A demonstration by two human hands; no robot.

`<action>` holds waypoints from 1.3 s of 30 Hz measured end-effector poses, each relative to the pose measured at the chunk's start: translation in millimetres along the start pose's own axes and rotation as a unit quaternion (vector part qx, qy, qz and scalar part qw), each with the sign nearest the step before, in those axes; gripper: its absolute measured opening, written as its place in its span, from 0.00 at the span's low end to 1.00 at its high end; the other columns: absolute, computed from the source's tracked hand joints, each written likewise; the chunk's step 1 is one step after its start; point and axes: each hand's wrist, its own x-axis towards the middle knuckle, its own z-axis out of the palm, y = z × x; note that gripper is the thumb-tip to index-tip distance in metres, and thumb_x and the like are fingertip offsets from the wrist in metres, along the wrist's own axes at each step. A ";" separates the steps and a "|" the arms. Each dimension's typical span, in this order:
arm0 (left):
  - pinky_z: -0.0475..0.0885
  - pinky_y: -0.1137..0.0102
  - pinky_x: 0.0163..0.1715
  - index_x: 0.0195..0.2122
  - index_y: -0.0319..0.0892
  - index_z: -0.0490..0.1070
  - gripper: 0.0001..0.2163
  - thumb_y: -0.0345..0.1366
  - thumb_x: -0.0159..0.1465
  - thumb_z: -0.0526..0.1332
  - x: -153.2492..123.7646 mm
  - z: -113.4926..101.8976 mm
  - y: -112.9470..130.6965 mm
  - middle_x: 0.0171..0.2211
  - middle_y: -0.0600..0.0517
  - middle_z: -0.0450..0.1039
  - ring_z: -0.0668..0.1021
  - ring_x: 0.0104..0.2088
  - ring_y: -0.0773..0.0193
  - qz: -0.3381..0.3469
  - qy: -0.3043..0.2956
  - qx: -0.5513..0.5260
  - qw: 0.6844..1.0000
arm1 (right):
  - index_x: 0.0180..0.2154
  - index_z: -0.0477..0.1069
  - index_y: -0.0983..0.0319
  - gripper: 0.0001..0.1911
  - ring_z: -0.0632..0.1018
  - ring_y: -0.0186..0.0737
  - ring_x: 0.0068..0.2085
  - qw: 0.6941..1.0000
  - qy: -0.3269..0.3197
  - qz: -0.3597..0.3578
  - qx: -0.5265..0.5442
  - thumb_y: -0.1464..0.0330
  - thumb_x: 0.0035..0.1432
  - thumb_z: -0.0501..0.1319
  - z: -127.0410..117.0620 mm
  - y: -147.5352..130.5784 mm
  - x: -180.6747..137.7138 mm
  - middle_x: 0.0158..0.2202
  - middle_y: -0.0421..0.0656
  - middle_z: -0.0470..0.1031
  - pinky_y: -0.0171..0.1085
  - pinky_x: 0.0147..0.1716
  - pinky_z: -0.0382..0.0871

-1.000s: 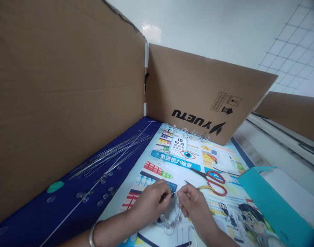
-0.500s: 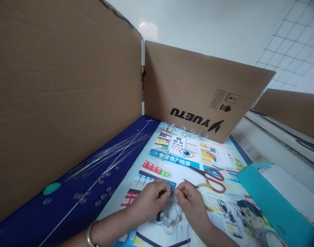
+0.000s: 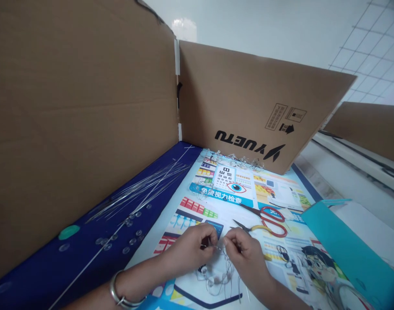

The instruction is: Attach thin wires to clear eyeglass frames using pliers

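Both grips closed, your left hand (image 3: 197,244) and right hand (image 3: 243,247) are pinching a wire (image 3: 219,248); a beaded loop (image 3: 210,282) is showing just below them, over the poster (image 3: 227,214). Behind, the cardboard (image 3: 235,94) is displaying an upside-down "YUETU" (image 3: 240,141); the poster is reading "免费视力检查" (image 3: 221,195) below an eye chart (image 3: 224,177).

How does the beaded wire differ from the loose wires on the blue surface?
The beaded wire curves; the loose wires lie nearly straight. The beaded wire carries clear beads; the loose wires look bare. The left hand and right hand hold the beaded wire; the loose wires lie untouched. Both look thin and silvery.
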 end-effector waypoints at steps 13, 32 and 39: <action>0.57 0.78 0.21 0.28 0.40 0.65 0.09 0.22 0.49 0.52 -3.4 3.8 2.2 0.22 0.58 0.63 0.65 0.22 0.71 -0.014 0.003 0.017 1.000 | 0.27 0.62 0.61 0.10 0.64 0.33 0.25 0.964 0.040 -0.201 -0.168 0.73 0.60 0.50 -2.3 4.1 -10.3 0.23 0.38 0.63 0.34 0.25 0.54; 0.61 0.78 0.23 0.28 0.38 0.70 0.10 0.22 0.49 0.53 0.1 4.5 -3.8 0.25 0.55 0.69 0.68 0.24 0.71 -0.014 0.013 -0.062 0.998 | 0.40 0.67 0.70 0.11 0.67 0.38 0.27 0.828 -0.026 -0.432 -0.356 0.78 0.56 0.51 -21.2 0.9 -10.5 0.26 0.44 0.67 0.39 0.26 0.58; 0.61 0.78 0.23 0.31 0.38 0.72 0.12 0.23 0.49 0.53 0.9 4.0 -4.7 0.25 0.55 0.69 0.67 0.23 0.71 -0.017 0.006 -0.064 0.998 | 0.39 0.69 0.70 0.10 0.68 0.40 0.27 0.740 -0.051 -0.516 -0.428 0.76 0.55 0.54 -26.3 -9.8 -6.2 0.28 0.47 0.69 0.41 0.24 0.55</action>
